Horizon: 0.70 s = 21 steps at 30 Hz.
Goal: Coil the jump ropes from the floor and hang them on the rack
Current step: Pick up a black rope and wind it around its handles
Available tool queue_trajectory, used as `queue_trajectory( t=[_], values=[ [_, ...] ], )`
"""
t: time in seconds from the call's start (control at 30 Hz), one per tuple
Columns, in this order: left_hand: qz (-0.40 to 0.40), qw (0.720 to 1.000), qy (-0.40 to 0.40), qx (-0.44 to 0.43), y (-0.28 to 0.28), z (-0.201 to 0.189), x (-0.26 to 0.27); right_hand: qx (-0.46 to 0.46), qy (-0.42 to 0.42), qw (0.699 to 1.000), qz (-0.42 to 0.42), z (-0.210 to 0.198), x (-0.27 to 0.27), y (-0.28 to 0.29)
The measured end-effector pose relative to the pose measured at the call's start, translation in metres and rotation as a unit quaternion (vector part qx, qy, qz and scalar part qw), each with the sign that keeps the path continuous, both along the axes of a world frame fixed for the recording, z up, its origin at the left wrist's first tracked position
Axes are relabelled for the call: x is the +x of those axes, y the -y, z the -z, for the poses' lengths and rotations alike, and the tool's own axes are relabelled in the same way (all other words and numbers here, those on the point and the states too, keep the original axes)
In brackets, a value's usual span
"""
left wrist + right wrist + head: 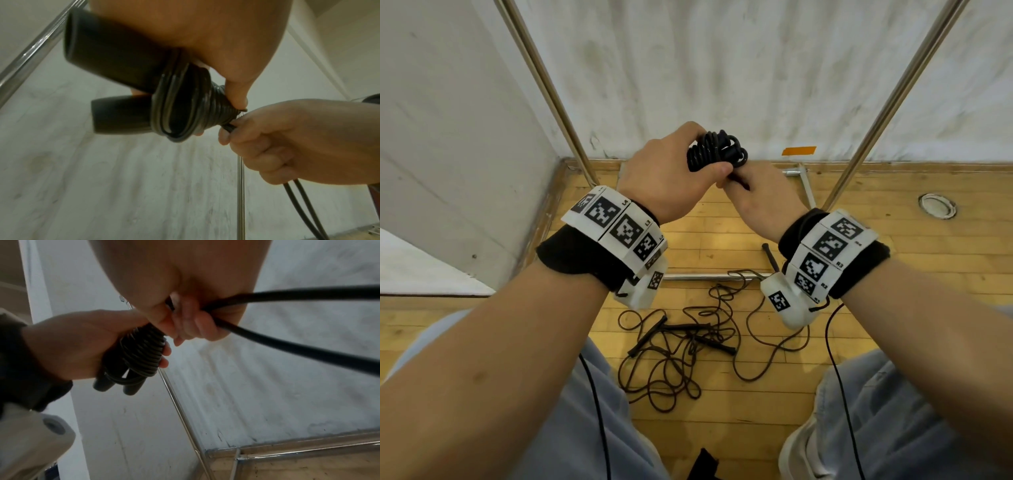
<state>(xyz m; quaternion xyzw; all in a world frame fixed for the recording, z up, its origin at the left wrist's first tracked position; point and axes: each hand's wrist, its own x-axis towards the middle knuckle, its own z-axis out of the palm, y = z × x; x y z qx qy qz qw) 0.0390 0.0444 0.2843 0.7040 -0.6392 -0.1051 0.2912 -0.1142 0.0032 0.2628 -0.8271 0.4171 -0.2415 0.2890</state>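
Note:
My left hand (pixel 674 171) grips a black jump rope bundle (pixel 714 150), cord wound in tight turns round its two handles (pixel 115 65). The wound coil (pixel 205 104) shows again in the right wrist view (pixel 141 352). Just right of it, my right hand (pixel 760 195) pinches a doubled strand of the same cord (pixel 287 347) in a closed fist. The strand trails down from the fist (pixel 304 204). More jump ropes (pixel 688 346) lie tangled on the wooden floor between my legs. The metal rack's two slanted poles (pixel 544 89) (pixel 893 99) rise on either side of my hands.
The rack's base bars (pixel 709 276) run across the floor under my wrists. A white wall (pixel 722 68) stands close behind, with an orange tape strip (pixel 798 150). A round floor fitting (pixel 937 205) sits at the right. Thin black cables (pixel 842 394) run over my legs.

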Motion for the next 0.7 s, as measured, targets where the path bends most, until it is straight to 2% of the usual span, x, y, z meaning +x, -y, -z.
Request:
queue_trajectory(
  t=[0.3, 0.47, 0.57, 0.7],
  values=[
    [-0.049, 0.995, 0.085, 0.005, 0.007, 0.016, 0.008, -0.075, -0.148, 0.986, -0.002, 0.002, 0.0, -0.009],
    [-0.071, 0.993, 0.098, 0.012, 0.012, 0.018, 0.018, -0.088, -0.191, 0.978, 0.012, -0.002, -0.002, -0.004],
    [-0.064, 0.99, 0.116, 0.047, 0.013, 0.019, 0.02, -0.113, -0.217, 0.97, 0.003, -0.006, -0.002, -0.006],
    [-0.017, 0.984, 0.122, 0.126, 0.012, 0.019, 0.018, -0.132, -0.218, 0.967, -0.018, -0.014, -0.007, -0.004]
  ],
)
